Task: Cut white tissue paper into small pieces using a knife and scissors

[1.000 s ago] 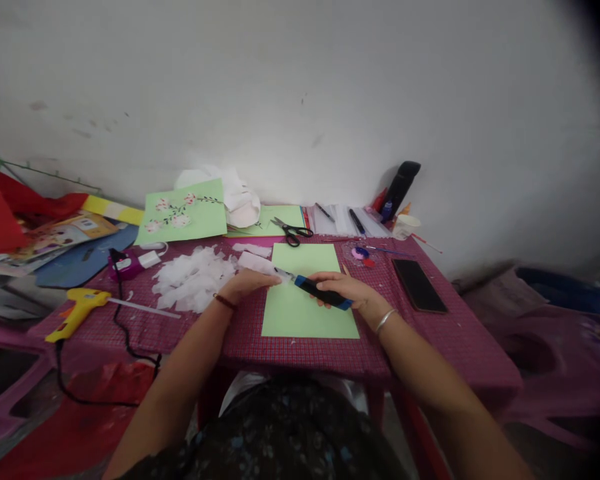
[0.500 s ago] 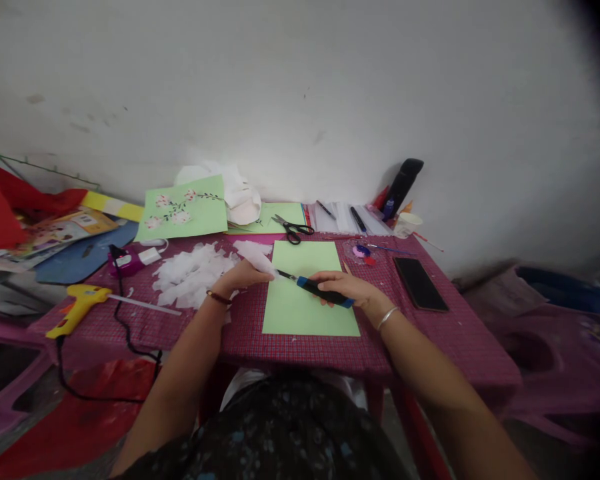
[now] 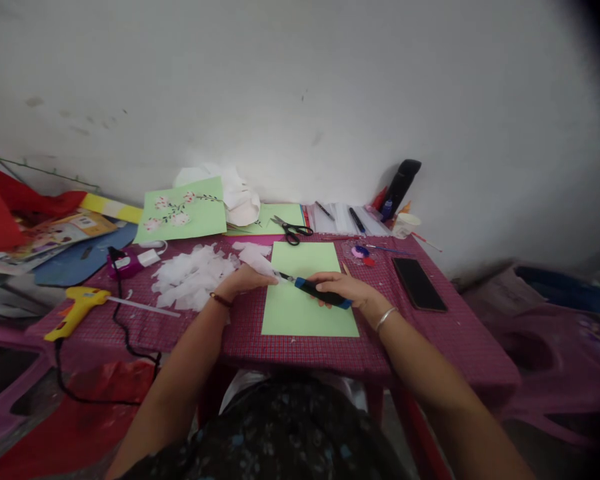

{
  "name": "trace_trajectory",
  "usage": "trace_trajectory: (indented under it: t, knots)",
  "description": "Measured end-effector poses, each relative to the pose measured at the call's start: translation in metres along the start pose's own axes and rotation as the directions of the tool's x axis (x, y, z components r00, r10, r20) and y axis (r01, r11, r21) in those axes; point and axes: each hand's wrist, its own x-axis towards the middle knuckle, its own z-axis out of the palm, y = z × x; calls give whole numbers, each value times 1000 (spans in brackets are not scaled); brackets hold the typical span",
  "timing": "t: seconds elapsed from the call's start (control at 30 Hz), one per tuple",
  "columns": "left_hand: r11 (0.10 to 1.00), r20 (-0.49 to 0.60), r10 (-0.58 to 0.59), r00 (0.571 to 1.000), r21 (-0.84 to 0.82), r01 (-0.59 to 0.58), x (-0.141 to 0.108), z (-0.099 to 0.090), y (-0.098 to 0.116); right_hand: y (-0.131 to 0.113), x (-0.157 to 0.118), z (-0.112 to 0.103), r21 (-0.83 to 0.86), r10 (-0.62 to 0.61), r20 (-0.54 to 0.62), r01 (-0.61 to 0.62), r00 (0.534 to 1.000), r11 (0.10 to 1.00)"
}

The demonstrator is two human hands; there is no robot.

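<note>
My right hand grips a tool with a thick black-and-blue handle and a slim metal tip pointing left. I cannot make out its exact kind. My left hand is closed on a thin white paper piece, and the tool's tip touches or overlaps the paper by the fingers. Both hands are above a plain light green sheet lying on the table. Left of my left hand spreads a pile of torn white paper pieces.
Black scissors lie behind the green sheet. A yellow glue gun rests at the left, its black cord hanging over the edge. A phone lies at the right. Green paper with painted flowers leans at the back near the wall.
My left hand has shifted slightly right, with its fingers a little more extended along the white paper. The right hand and tool stay nearly in place.
</note>
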Motion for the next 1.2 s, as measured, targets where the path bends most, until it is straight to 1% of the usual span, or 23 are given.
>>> trace_trajectory:
  t: [0.13,0.3,0.4,0.5,0.57,0.67,0.87,1.03,1.13,1.2]
  knots:
    - [999,-17,1,1000,42,0,0,0,-2,2,1,-1,-2,5,9,-5,1000,1000]
    - [994,-70,-53,996,89,59,-3,-8,3,3,1,-4,-7,5,-12,-5,1000,1000]
    - [997,-58,-50,997,54,53,-3,-7,6,2,1,-3,0,12,-7,-12,1000,1000]
    - [999,-23,1,1000,-37,-2,-3,-2,6,0,0,-1,14,9,-6,-9,1000,1000]
    - [997,-5,16,1000,-81,-16,-2,2,5,0,0,-1,19,0,-4,0,1000,1000]
    - [996,14,4,1000,-88,-2,-2,4,5,1,0,-1,39,-8,6,8,1000,999]
    - [997,-5,20,1000,-75,-20,-1,3,7,4,2,0,73,-11,4,10,1000,997]
    - [995,26,27,999,-98,-24,0,6,9,4,3,0,71,-28,20,26,999,997]
    - [992,21,29,999,-125,-27,1,9,9,4,4,1,108,-25,32,21,999,994]
    - [990,24,1,1000,-138,2,1,12,8,5,5,2,147,-21,33,16,999,989]
